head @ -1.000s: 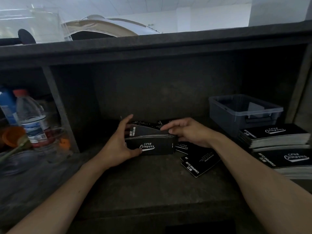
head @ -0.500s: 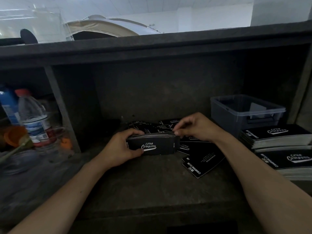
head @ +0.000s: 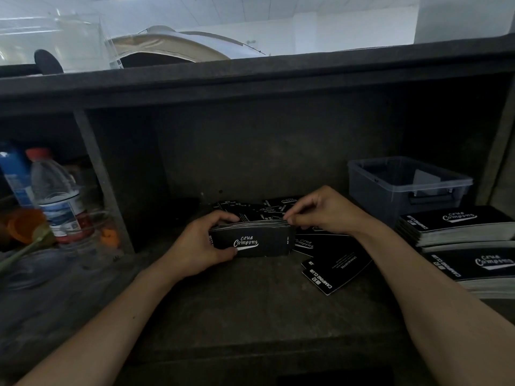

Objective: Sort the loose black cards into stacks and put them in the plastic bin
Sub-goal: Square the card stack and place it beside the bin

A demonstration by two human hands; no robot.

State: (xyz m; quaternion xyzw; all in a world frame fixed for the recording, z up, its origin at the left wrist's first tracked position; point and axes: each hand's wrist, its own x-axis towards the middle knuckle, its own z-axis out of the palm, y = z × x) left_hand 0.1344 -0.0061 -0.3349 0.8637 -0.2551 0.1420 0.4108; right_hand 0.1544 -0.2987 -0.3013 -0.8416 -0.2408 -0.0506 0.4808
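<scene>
My left hand (head: 202, 246) grips a stack of black cards (head: 262, 240) standing on its long edge on the shelf, with the "Club Camping" print facing me. My right hand (head: 323, 210) pinches the stack's top right corner with thumb and fingertips. Loose black cards (head: 334, 263) lie scattered behind and to the right of the stack. A grey see-through plastic bin (head: 404, 185) stands at the back right; what it holds is unclear.
Two tall piles of the same black cards (head: 459, 227) sit at the right, in front of the bin. Left of a shelf divider (head: 103, 185) stand a water bottle (head: 55, 196) and other clutter. A dark shelf top hangs above.
A card lifted above the stack a second ago has been pressed down into it. My left thumb closed over the top, and my right hand moved to the stack's right corner.
</scene>
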